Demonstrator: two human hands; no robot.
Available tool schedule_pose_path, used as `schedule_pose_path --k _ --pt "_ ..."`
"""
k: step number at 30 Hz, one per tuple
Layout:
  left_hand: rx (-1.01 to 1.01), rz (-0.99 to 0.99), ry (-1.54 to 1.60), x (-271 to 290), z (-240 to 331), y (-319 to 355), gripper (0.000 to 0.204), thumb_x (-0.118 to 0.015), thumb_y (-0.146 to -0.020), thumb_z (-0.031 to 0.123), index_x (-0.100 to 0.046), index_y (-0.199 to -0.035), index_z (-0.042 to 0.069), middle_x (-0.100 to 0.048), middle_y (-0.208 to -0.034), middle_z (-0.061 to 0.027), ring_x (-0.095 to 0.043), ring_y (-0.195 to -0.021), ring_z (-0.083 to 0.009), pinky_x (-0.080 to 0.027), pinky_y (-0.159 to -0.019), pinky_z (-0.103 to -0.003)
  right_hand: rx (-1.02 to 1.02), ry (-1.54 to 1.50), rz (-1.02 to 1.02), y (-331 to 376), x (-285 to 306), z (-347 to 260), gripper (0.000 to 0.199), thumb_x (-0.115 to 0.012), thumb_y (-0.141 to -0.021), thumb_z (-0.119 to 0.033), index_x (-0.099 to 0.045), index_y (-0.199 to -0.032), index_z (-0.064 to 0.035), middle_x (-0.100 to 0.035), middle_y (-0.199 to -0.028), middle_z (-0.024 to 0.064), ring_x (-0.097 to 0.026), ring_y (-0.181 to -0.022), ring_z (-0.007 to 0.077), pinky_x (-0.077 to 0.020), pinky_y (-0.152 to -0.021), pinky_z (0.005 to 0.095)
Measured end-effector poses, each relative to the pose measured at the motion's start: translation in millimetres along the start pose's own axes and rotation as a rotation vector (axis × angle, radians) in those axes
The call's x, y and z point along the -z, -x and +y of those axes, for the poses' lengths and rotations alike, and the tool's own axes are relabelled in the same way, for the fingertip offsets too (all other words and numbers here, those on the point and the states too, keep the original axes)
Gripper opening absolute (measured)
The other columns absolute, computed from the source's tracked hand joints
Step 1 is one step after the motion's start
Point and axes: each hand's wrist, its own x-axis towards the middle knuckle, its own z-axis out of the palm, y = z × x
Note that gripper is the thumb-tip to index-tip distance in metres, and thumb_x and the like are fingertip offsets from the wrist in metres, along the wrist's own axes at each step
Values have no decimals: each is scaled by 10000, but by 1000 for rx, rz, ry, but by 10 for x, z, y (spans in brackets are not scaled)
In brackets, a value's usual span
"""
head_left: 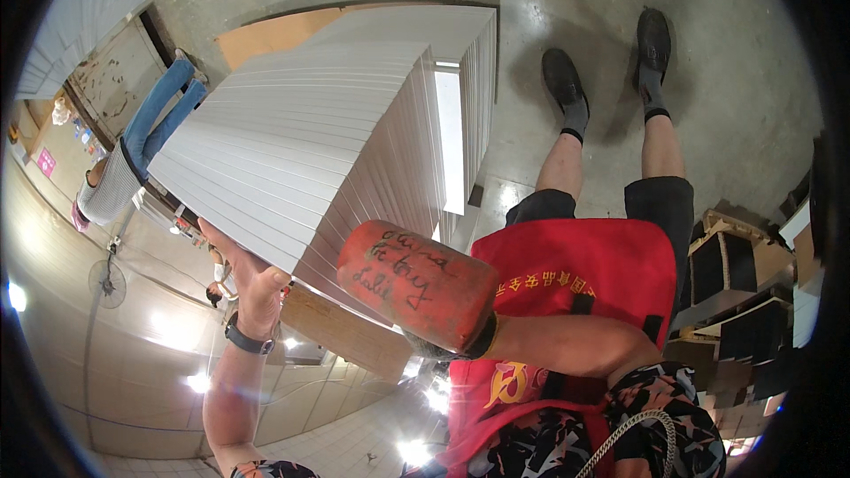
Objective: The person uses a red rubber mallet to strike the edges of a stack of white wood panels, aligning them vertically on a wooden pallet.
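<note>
A tall stack of thin white boards (274, 124) stands on the left of the view, the board edges showing as fine lines. My left hand (252, 288) is at its near left corner, fingers stretched along the edge and thumb apart. A worn red cylinder (416, 283) with dark handwriting is held up beside the stack's near side, at the end of my right forearm. My right hand is largely hidden behind that cylinder, a dark band (482, 336) showing at the wrist. Whether the cylinder has a handle cannot be made out.
Brown sheets (274, 35) lie along the stack's far edge. A person in jeans (164, 106) is beyond the stack on the left. Dark boards and wooden pieces (739, 301) are piled at the right. My feet (564, 75) stand on the concrete floor (735, 97). A fan (108, 283) is at far left.
</note>
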Motion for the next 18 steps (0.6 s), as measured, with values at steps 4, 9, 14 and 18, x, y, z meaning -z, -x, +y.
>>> schedule_pose_path --k 4,9,14,18 --pt "-17 -8 1 37 -44 -11 1489 -840 -524 550 223 -1465 104 -16 -1539 -139 -92 -1407 -290 -133 -1144 -446 93 295 52 -212 -12 113 341 -522 -890 -145 -561 -1198 -2 -578 -1189 158 -566 -1095 284 -474 -926 415" --pt "-18 -8 -32 82 -65 -4 1493 -833 -523 576 227 -1465 111 -7 -1542 -136 -84 -1411 -293 -132 -1143 -446 147 413 88 -282 -20 165 343 -501 -906 -143 -547 -1225 -24 -571 -1207 135 -554 -1116 264 -456 -954 392" --pt "-20 -18 -10 14 -14 -31 1492 -830 -525 583 230 -1465 116 3 -1546 -129 -75 -1416 -285 -126 -1145 -452 150 377 92 -266 -41 167 347 -479 -923 -140 -534 -1252 -46 -564 -1225 111 -542 -1138 245 -437 -983 368" --pt "-22 -2 -19 52 -57 3 1481 -822 -531 584 228 -1466 117 -16 -1544 -128 -89 -1412 -284 -134 -1144 -450 155 336 100 -229 8 144 352 -462 -935 -138 -524 -1274 -63 -558 -1239 91 -532 -1156 229 -423 -1006 349"
